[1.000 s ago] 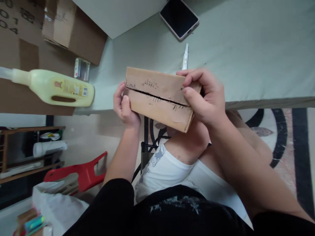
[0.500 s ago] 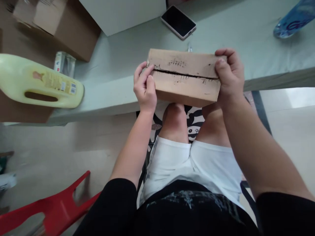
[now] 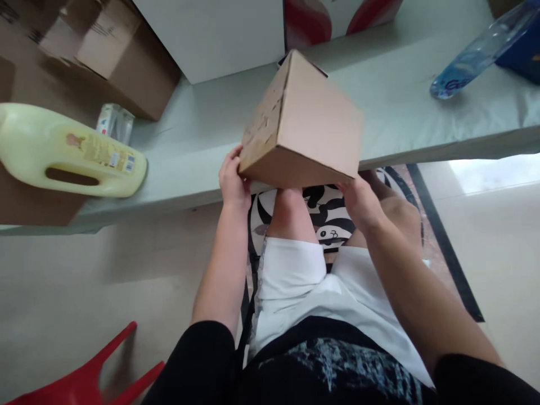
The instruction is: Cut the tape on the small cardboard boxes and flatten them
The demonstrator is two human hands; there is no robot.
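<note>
A brown cardboard box [image 3: 320,121] is tilted in the air over the table's front edge, above my knees. One large plain side faces up and right, and a torn, marked side faces left. My left hand [image 3: 234,180] grips its lower left corner, fingertips on the marked side. My right hand [image 3: 360,199] holds the lower right corner, its fingers partly hidden beneath the box. Behind the box's top corner, a small dark part of a phone [image 3: 319,71] shows.
A yellow jug [image 3: 97,152], a small clear package [image 3: 116,121] and cardboard boxes [image 3: 139,73] are on the left. Behind stands a white box [image 3: 223,36]. A blue bottle [image 3: 462,70] lies right on the green-covered table [image 3: 189,146]. A red chair [image 3: 80,382] stands lower left.
The box has been turned, so a large plain side now shows and the torn side faces left. My right hand has moved down and left to a lower corner. The phone is now mostly covered.
</note>
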